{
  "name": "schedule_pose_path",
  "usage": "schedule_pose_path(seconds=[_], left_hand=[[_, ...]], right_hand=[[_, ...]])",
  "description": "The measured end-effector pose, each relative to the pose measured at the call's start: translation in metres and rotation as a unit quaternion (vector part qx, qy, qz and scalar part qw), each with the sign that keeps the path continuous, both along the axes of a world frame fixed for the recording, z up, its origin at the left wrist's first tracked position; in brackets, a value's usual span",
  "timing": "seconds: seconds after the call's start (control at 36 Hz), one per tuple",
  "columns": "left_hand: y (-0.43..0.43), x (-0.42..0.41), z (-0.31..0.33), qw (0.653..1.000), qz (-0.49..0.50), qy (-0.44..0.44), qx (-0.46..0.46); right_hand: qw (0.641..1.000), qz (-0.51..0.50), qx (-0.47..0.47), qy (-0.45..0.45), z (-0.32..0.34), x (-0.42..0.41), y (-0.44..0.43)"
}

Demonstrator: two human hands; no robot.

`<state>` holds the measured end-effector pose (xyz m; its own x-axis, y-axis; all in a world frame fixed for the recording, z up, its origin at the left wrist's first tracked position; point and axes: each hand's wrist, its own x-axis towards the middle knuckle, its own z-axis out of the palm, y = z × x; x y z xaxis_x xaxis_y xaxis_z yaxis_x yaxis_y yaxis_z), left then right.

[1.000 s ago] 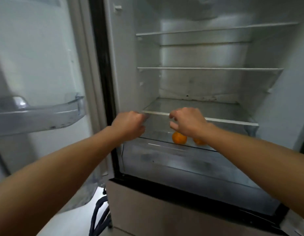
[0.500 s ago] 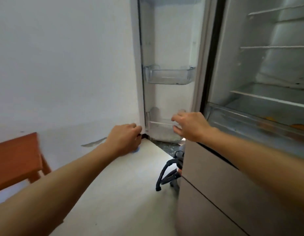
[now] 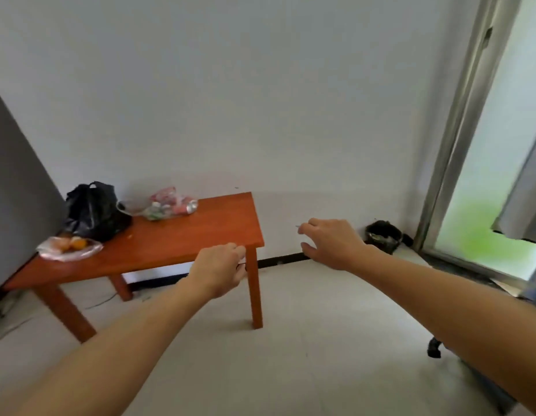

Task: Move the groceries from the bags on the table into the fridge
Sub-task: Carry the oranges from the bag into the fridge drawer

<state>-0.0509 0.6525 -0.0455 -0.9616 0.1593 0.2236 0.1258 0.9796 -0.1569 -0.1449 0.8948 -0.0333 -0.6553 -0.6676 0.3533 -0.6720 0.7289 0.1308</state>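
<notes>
- Head view: left hand [image 3: 218, 270] and right hand [image 3: 333, 243] are empty, fingers loosely curled, raised toward the red-brown wooden surface [image 3: 200, 232].
- Groceries at its left end: black plastic bag [image 3: 94, 210], clear bag of cans [image 3: 167, 205], clear bag of oranges [image 3: 68, 247].
- Step closer; support bags from underneath.

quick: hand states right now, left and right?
Left hand: open, fingers loosely curled, holding nothing.
Right hand: open, fingers spread, holding nothing.
</notes>
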Motion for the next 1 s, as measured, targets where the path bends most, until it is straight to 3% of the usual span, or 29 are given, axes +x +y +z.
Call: schedule_pose_path(seconds=[0.42,0.69,0.81,1.0], left_hand=[[-0.261,-0.006,-0.041,0.980,0.194,-0.046,0.025],[-0.417,-0.044,-0.041,0.944,0.325,-0.031,0.050],[-0.464,-0.043,-0.053,0.929,0.356,-0.086,0.057],[-0.566,-0.047,-0.083,0.908,0.401,-0.086,0.090]], right_hand=[[0.984,0.169,0.045,-0.022,-0.037,-0.081,-0.312],[0.965,0.257,0.032,-0.051,-0.032,-0.162,-0.513],[0.950,0.299,0.061,-0.073,-0.045,-0.170,-0.581],[0.929,0.351,0.078,-0.087,-0.079,-0.175,-0.701]])
